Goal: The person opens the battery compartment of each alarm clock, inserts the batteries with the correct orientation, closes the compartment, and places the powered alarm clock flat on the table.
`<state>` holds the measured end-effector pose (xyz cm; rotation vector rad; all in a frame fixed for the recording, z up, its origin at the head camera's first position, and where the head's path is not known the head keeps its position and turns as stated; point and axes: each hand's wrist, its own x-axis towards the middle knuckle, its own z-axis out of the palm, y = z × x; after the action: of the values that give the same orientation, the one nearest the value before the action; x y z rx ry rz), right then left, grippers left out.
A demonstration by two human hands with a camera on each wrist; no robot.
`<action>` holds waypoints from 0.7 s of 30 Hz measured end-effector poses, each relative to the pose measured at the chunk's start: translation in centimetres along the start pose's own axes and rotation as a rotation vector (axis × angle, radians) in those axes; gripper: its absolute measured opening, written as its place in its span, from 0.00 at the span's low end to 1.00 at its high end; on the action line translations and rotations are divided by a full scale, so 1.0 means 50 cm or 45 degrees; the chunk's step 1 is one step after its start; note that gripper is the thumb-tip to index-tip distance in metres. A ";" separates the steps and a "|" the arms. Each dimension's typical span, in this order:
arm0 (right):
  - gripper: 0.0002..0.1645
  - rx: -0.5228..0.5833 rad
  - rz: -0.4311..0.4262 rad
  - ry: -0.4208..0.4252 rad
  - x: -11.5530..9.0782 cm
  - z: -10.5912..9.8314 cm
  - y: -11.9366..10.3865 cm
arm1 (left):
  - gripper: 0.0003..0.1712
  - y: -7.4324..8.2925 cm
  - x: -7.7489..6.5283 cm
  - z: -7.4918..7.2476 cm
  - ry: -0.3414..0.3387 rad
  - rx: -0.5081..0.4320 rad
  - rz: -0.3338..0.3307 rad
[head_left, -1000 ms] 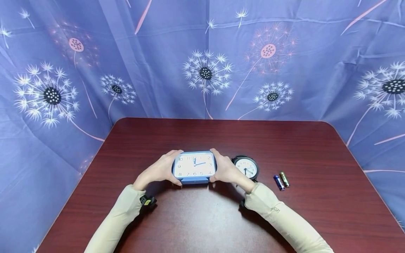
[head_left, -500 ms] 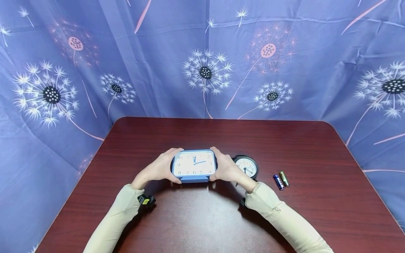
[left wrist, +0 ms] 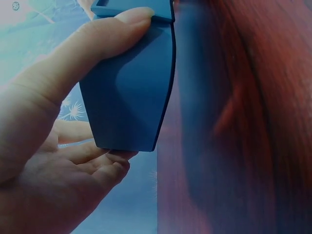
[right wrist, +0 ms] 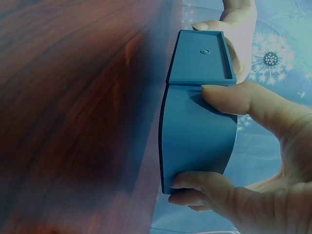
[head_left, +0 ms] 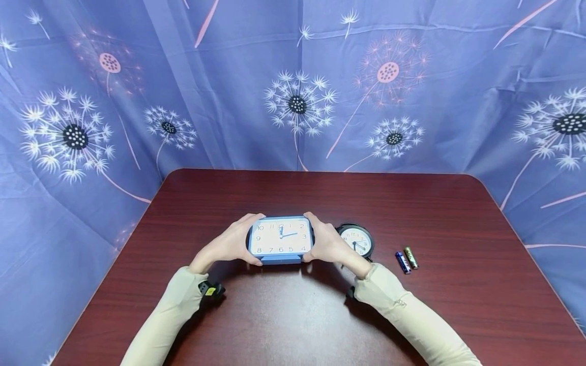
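A blue rectangular clock with a white numbered dial faces up toward the head camera, between my two hands. My left hand grips its left end, thumb at the near edge and fingers at the far edge. The right hand holds the other end the same way. In the left wrist view the clock's blue side lies between thumb and fingers. A recessed blue base shows in the right wrist view, where the clock appears lifted off the tabletop.
Just beyond my right wrist lies a round black clock, partly covered by the hand. A blue battery and a green battery lie farther right on the dark red wooden table. A blue dandelion-print curtain hangs behind it.
The blue clock and both hands appear very slightly higher in the head view than a second ago. Over the last half second they look still, with the same hold.
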<state>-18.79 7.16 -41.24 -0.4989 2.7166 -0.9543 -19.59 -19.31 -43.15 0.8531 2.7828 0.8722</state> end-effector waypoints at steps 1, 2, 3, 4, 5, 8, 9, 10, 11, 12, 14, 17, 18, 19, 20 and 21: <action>0.67 0.000 0.000 0.000 0.000 -0.001 -0.001 | 0.64 0.000 0.000 -0.001 0.002 -0.002 0.001; 0.67 0.002 0.000 0.000 0.000 -0.002 -0.002 | 0.64 0.001 0.000 -0.001 0.004 -0.005 0.004; 0.67 0.003 0.001 0.000 -0.001 -0.003 -0.002 | 0.64 0.001 0.000 -0.002 0.006 -0.008 0.007; 0.67 0.004 0.003 -0.002 -0.001 -0.004 -0.003 | 0.64 0.000 0.000 -0.002 0.009 -0.005 0.013; 0.67 0.004 0.003 -0.004 -0.002 -0.005 -0.003 | 0.64 0.000 0.000 -0.003 0.012 -0.006 0.019; 0.67 0.005 0.002 -0.008 -0.003 -0.007 -0.003 | 0.63 0.000 -0.001 -0.004 0.016 -0.017 0.029; 0.67 0.005 0.001 -0.011 -0.004 -0.007 -0.003 | 0.63 0.000 -0.001 -0.005 0.016 -0.022 0.032; 0.67 0.006 -0.003 -0.013 -0.005 -0.008 -0.003 | 0.63 -0.001 -0.003 -0.005 0.018 -0.023 0.035; 0.67 0.011 -0.006 -0.017 -0.006 -0.008 -0.003 | 0.64 -0.001 -0.004 -0.005 0.018 -0.028 0.035; 0.67 0.016 -0.011 -0.019 -0.007 -0.009 -0.003 | 0.64 -0.002 -0.005 -0.005 0.016 -0.032 0.035; 0.67 0.026 -0.019 -0.024 -0.009 -0.010 -0.004 | 0.64 -0.003 -0.008 -0.006 0.017 -0.039 0.035; 0.67 0.040 -0.027 -0.029 -0.012 -0.012 -0.005 | 0.65 -0.003 -0.010 -0.008 0.015 -0.052 0.021; 0.67 0.042 -0.028 -0.026 -0.013 -0.013 -0.005 | 0.65 -0.002 -0.011 -0.009 0.015 -0.062 0.018; 0.67 0.047 -0.028 -0.022 -0.013 -0.013 -0.005 | 0.65 -0.001 -0.011 -0.010 0.017 -0.065 0.017; 0.66 0.050 -0.028 -0.018 -0.013 -0.014 -0.005 | 0.65 -0.001 -0.011 -0.011 0.018 -0.075 0.014; 0.66 0.052 -0.028 -0.014 -0.013 -0.015 -0.005 | 0.65 -0.001 -0.011 -0.011 0.019 -0.076 0.013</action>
<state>-18.37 7.66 -40.46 -0.5262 2.6818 -1.0074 -19.29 -19.90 -42.75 0.8559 2.7519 0.9620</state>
